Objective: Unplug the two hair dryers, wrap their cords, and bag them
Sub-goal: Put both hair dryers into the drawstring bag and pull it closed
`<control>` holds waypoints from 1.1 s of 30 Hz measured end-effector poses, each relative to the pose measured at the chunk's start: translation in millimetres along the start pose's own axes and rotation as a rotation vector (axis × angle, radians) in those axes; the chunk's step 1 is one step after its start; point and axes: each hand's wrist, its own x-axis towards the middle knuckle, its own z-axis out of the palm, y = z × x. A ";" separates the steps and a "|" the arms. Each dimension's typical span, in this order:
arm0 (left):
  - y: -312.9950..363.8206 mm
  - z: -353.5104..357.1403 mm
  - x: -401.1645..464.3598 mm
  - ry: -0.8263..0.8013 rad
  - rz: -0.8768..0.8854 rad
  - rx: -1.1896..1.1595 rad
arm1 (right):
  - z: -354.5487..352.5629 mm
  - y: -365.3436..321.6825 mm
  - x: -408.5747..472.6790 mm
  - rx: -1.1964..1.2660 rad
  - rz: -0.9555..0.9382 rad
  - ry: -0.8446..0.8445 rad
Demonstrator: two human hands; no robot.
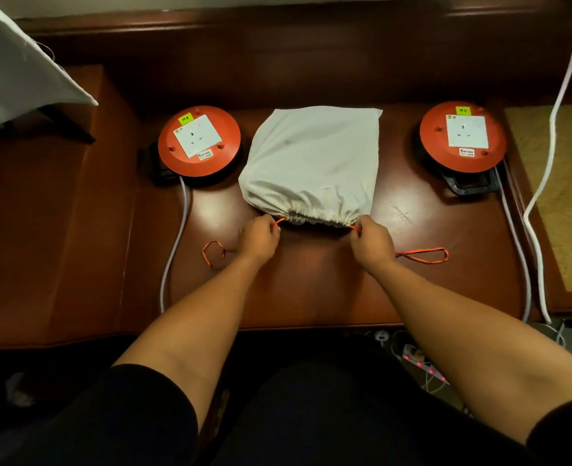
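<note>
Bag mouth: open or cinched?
Cinched: the bag mouth is gathered tight, left hand and right hand pinching the orange drawstring.

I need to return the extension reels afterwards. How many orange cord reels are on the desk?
2. One orange reel sits left of the white drawstring bag, the other reel to its right. Both sockets look empty. None seem hidden.

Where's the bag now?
Head view: the bag lies mid-table between the two orange reels, both hands pulling its drawstring.
</note>
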 end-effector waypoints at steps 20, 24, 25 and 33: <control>3.6 -19.9 -6.0 0.011 -0.070 -0.216 | -11.0 13.3 -5.5 0.122 -0.001 -0.024; 4.8 -22.8 -6.4 -0.040 -0.035 -0.059 | -14.4 7.2 -3.0 -0.034 0.009 -0.076; 4.2 -22.9 -6.3 -0.030 -0.033 -0.054 | -15.5 6.1 -2.4 -0.035 0.002 -0.070; -3.2 -28.1 -5.1 -0.037 0.049 0.174 | -26.3 3.9 0.7 -0.051 -0.014 -0.046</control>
